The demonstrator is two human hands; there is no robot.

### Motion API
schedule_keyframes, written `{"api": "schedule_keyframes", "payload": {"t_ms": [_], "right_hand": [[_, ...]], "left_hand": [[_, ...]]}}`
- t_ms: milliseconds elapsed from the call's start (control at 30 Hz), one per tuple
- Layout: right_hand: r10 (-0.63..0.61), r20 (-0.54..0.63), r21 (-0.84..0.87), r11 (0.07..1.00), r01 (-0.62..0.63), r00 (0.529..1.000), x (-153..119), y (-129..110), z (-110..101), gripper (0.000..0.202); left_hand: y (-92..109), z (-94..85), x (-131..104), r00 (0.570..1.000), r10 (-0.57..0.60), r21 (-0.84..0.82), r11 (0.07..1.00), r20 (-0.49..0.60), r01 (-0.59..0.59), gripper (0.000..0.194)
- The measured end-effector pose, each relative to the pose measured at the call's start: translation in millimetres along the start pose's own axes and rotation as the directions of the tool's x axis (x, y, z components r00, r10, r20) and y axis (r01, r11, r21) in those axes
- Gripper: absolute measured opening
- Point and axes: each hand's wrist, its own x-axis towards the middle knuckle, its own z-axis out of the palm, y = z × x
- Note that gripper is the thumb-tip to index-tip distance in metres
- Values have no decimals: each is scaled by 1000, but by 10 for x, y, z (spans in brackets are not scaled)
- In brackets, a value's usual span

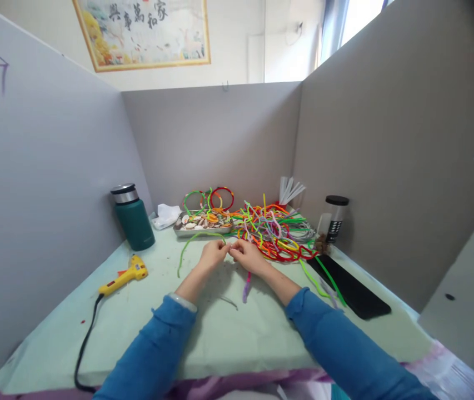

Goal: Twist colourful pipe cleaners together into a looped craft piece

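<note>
My left hand (214,254) is closed in a pinch, with a green pipe cleaner (195,238) curving from its fingertips to the left and down onto the cloth. Almost touching it, my right hand (248,254) pinches as well. A pink and purple pipe cleaner (245,289) hangs out below the right hand, its upper part hidden by the palm. What meets between the two sets of fingertips is too small to make out. Just behind the hands lies a tangled heap of coloured pipe cleaners (276,230). A short grey strand (229,302) rests on the cloth nearer me.
A metal tray (203,231) of shells and pipe-cleaner rings (222,198) stands behind. At left are a yellow glue gun (124,276) with a black cord, a green bottle (134,219) and white tissue (166,215). A black slab (353,289) and clear tumbler (335,219) lie right. Partitions enclose the table.
</note>
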Motion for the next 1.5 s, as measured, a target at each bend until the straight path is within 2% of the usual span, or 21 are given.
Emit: {"api": "schedule_keyframes", "payload": {"t_ms": [100,200,300,400,500,567,667,900,1100,1300,1500], "right_hand": [[39,17,110,993,-40,999,27,43,32,22],[38,6,123,992,-38,999,43,73,54,22],[40,11,145,989,-41,999,44,72,42,21],[52,43,254,965,-61,998,35,37,-2,21],[125,134,396,903,-169,983,25,-5,-52,23],[173,190,440,865,-241,967,24,-19,-75,26],[216,203,456,842,-287,955,31,-17,-90,27],[199,132,526,816,-238,971,35,-29,-90,29],[170,181,551,798,-243,969,26,-18,-79,27],[187,177,497,830,-252,966,21,18,-44,21],[221,151,539,798,-268,963,47,36,-40,23]], "left_hand": [[-56,27,-1,996,-80,-134,987,36,84,33],[-50,45,-29,984,-167,-267,947,69,179,34],[-1,40,-56,977,-194,-331,919,91,214,34],[39,29,-54,979,-186,-340,918,89,205,35],[44,21,-38,980,-178,-373,906,95,200,35],[40,11,-35,973,-182,-413,883,139,224,33],[40,-17,-46,959,-174,-462,847,222,261,32],[36,-62,-53,957,-119,-522,817,264,245,32],[61,-67,-57,938,-148,-517,802,315,300,31],[39,-11,-39,926,-201,-490,801,319,343,26],[-5,4,-23,945,-136,-526,802,299,282,27]]}}
